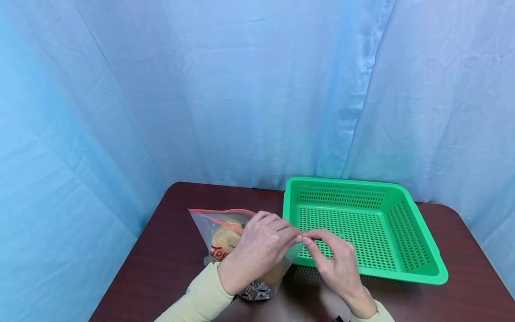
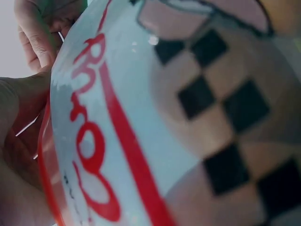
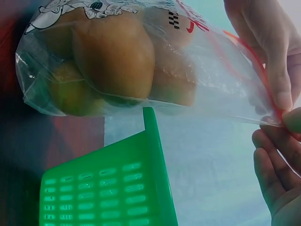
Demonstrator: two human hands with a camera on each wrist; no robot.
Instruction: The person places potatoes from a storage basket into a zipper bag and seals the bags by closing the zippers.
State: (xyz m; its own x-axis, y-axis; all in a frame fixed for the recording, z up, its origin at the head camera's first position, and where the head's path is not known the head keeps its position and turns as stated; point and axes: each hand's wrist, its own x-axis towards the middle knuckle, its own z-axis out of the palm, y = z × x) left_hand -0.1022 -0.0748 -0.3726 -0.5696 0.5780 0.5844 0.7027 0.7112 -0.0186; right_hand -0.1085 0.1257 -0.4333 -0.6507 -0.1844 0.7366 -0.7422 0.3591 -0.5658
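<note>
A clear zip bag [image 3: 230, 87] with a red-edged mouth, red lettering and black-and-white print stands on the table. Several rounded orange-brown fruits [image 3: 115, 61] and a yellow-green one [image 3: 73, 89] show through its plastic. At the right end of the bag's mouth, my left hand [image 1: 261, 243] pinches the red strip, its wrist crossing in front of the bag. My right hand [image 1: 334, 259] meets it there, thumb and forefinger pinching the same corner. In the right wrist view both sets of fingertips come together on that corner. The strip's left part gapes apart.
A green perforated basket [image 1: 422, 232] sits just right of the bag, behind my right hand. Both stand on a dark reddish-brown table [image 1: 161, 250] with rounded back corners. Pale blue curtains [image 1: 249, 89] hang behind and at both sides.
</note>
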